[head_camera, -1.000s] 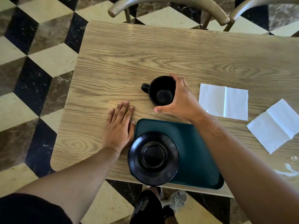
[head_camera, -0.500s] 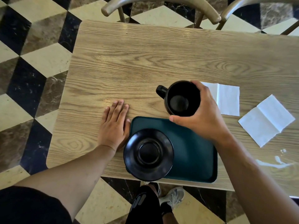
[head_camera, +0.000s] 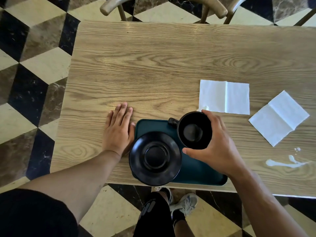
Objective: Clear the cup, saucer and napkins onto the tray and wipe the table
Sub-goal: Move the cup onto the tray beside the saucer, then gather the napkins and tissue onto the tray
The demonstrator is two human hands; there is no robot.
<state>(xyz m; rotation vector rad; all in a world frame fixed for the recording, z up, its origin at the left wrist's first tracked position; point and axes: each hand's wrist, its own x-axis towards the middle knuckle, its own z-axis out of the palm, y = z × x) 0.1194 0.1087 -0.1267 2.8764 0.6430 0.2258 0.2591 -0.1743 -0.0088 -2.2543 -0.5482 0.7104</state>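
Observation:
My right hand grips a black cup by its rim, over the far right part of the dark green tray; its handle points left. Whether the cup rests on the tray I cannot tell. A black saucer lies on the tray's left end, overhanging its near edge. My left hand lies flat on the wooden table, fingers together, touching the tray's left edge. Two white napkins lie on the table: one just beyond the cup, another further right.
A streak of white spilled liquid lies on the table near its front right edge. Two wooden chairs stand at the far side. The tray sits at the table's near edge, above my legs and a checkered floor.
My right hand has carried the cup from the middle of the table towards me and to the right, over the tray. My left hand has stayed flat beside the tray.

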